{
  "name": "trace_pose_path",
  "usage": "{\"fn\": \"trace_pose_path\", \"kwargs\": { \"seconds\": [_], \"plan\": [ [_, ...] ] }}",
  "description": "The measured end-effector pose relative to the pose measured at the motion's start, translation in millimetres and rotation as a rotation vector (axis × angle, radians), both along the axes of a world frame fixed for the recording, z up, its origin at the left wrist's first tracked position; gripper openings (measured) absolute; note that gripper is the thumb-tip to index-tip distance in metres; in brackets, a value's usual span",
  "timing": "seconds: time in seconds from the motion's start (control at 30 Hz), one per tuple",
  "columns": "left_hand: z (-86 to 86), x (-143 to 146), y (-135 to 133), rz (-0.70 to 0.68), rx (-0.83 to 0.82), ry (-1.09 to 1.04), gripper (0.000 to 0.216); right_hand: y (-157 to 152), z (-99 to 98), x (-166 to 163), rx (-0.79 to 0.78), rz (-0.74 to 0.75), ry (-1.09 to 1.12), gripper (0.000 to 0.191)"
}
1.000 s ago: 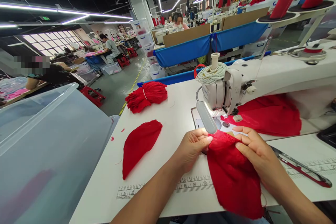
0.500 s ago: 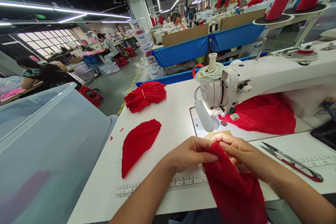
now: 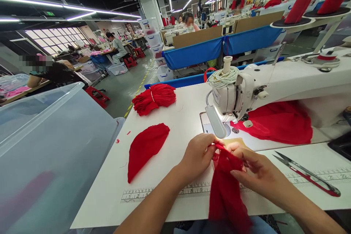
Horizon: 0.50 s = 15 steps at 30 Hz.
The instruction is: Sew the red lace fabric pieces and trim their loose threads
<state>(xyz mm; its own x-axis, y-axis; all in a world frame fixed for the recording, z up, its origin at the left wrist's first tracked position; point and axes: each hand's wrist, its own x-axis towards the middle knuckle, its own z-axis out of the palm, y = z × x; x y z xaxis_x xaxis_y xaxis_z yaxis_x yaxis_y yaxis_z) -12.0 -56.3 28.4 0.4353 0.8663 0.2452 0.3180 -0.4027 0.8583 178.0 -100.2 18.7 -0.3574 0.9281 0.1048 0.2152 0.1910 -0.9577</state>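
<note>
Between my hands hangs a piece of red fabric [image 3: 226,186], its lower end falling over the table's front edge. My left hand [image 3: 199,153] pinches its upper left edge. Fingers of my right hand [image 3: 253,166] are closed on the fabric's right side, just below the top. Right behind my hands stands a white sewing machine [image 3: 274,84], its lamp shining on the needle plate. More red fabric [image 3: 282,124] lies under the machine's arm. A curved red cut piece [image 3: 148,150] rests flat on the table, left of my hands.
A tied red fabric bundle [image 3: 155,98] sits at the table's back left. Thread snips [image 3: 307,173] lie on the right, near the printed ruler [image 3: 192,191]. A large clear plastic bin [image 3: 60,146] stands against the left side. Red thread cones [image 3: 304,0] rise at upper right.
My right hand has shifted slightly right and down, its fingers spreading the fabric's top. The hanging part has swung left and bunched narrower. My left hand still pinches it, turned more upward.
</note>
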Motion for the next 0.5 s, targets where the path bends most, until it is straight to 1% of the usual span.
{"fn": "trace_pose_path", "kwargs": {
  "seconds": [0.07, 0.1, 0.13, 0.17, 0.23, 0.27, 0.37, 0.43, 0.5],
  "plan": [
    [-8.0, 3.9, -2.1, 0.084, 0.123, 0.019, 0.014, -3.1, -1.6, -7.9, 0.289, -0.088, -0.078, 0.011],
    [-11.1, 5.6, -3.0, 0.128, 0.134, 0.008, 0.010, -4.6, -3.4, -12.2, 0.428, -0.128, -0.146, 0.010],
    [-13.4, 7.2, -3.7, 0.168, 0.105, -0.009, 0.008, -5.9, -5.8, -16.4, 0.557, -0.171, -0.232, 0.011],
    [-14.7, 8.5, -4.2, 0.198, 0.038, -0.020, 0.010, -6.9, -8.4, -20.1, 0.670, -0.214, -0.322, 0.015],
    [-13.7, 10.0, -4.4, 0.219, -0.163, -0.030, 0.020, -7.7, -13.9, -25.5, 0.823, -0.295, -0.472, 0.022],
    [-11.7, 10.1, -4.1, 0.204, -0.261, -0.036, 0.024, -7.5, -16.3, -27.0, 0.859, -0.324, -0.526, 0.024],
    [-3.2, 8.7, -1.8, 0.079, -0.486, -0.103, 0.036, -5.5, -21.3, -28.1, 0.901, -0.368, -0.640, 0.029],
    [1.1, 7.3, -0.4, 0.000, -0.585, -0.160, 0.042, -4.5, -23.0, -27.8, 0.911, -0.391, -0.716, 0.033],
    [2.4, 6.5, 0.5, -0.038, -0.621, -0.185, 0.042, -4.9, -23.8, -28.0, 0.916, -0.418, -0.779, 0.035]
  ]
}}
